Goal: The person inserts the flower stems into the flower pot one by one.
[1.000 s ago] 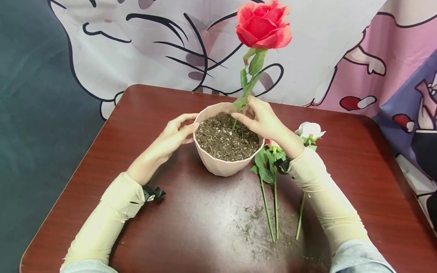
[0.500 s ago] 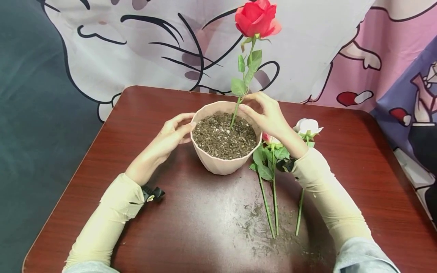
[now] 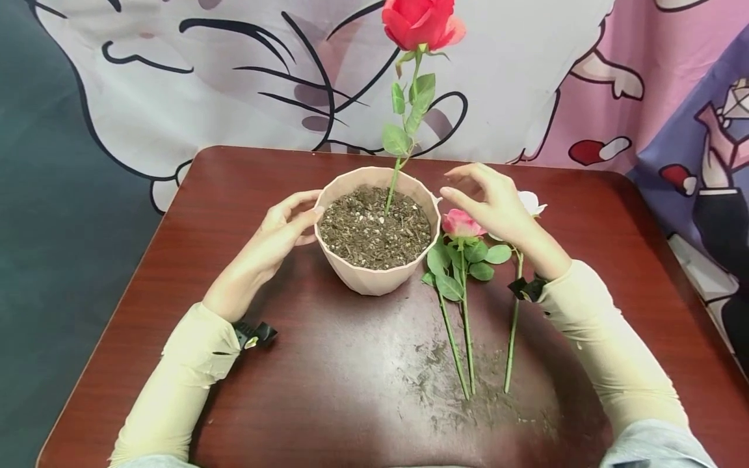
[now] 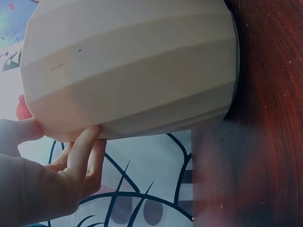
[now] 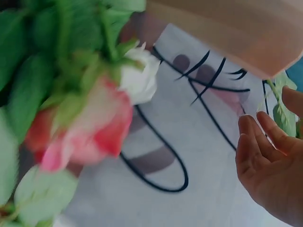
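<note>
A red rose [image 3: 418, 26] stands upright, its stem in the dark soil [image 3: 368, 237] of a pale pink flowerpot [image 3: 374, 281]. On the pot's left side, my left hand [image 3: 257, 253] grips the rim, thumb over the edge and fingers against the outer wall. The left wrist view shows this left hand [image 4: 57, 175] pinching the pot [image 4: 128, 71]. My right hand [image 3: 497, 205] holds nothing, hovering right of the pot with fingers loosely bent. Below it, a pink-and-white rose [image 3: 462, 224] lies on the table. A white rose [image 3: 531, 203] is partly hidden behind the right hand.
Several cut stems [image 3: 467, 325] lie right of the pot on the dark red wooden table [image 3: 328, 364]. Scattered soil crumbs [image 3: 435, 374] mark the surface near their ends. Behind the table's back edge hangs a cartoon-printed cloth [image 3: 234, 110].
My right hand has let go of the red rose's stem and moved right, away from the pot. The rose stays standing in the soil. My left hand keeps its grip on the rim.
</note>
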`<act>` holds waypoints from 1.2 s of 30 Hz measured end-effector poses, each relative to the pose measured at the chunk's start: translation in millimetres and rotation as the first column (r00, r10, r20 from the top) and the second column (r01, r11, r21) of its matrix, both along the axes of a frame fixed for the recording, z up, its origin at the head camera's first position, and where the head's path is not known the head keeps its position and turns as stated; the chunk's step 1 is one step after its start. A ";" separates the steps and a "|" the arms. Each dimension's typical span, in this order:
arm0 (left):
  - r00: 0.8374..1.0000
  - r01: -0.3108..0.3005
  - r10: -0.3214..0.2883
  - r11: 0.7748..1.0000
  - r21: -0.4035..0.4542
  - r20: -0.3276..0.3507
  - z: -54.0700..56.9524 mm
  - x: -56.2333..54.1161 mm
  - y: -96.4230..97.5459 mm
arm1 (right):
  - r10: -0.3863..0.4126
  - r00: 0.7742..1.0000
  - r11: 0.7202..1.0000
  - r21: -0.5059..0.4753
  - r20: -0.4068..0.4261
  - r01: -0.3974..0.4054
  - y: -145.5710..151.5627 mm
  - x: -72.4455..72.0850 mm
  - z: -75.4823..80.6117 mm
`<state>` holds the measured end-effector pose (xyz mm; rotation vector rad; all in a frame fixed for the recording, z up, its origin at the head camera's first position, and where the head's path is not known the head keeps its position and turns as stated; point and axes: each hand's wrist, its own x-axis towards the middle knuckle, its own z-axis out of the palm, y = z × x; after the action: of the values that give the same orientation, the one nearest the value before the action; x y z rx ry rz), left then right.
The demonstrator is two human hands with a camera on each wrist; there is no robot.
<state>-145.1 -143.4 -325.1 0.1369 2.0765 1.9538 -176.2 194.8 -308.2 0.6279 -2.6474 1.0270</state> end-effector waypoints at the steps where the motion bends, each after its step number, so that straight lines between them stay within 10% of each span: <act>1: 1.000 -0.003 0.003 1.000 -0.002 0.002 0.1 0.1 -0.2 | -0.008 1.000 1.000 0.013 -0.003 0.008 5.4 2.4 -1.3; 9: 1.000 -0.008 0.008 1.000 -0.019 -0.002 1.6 -0.3 -0.6 | -0.055 0.998 0.998 0.029 0.020 0.054 41.2 27.9 -18.1; 19: 1.000 -0.012 0.012 1.000 -0.011 0.003 -1.4 -1.0 -0.8 | -0.189 0.949 0.980 0.116 0.251 0.165 58.0 74.5 -38.6; 36: 1.000 -0.005 0.005 1.000 0.002 0.006 1.3 -0.9 0.2 | -0.054 0.744 0.995 0.099 0.665 -0.017 37.3 134.0 -76.1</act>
<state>-146.0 -143.2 -323.7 0.1257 2.0733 1.9571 -42.2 232.1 -384.4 0.2628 -3.3274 1.3175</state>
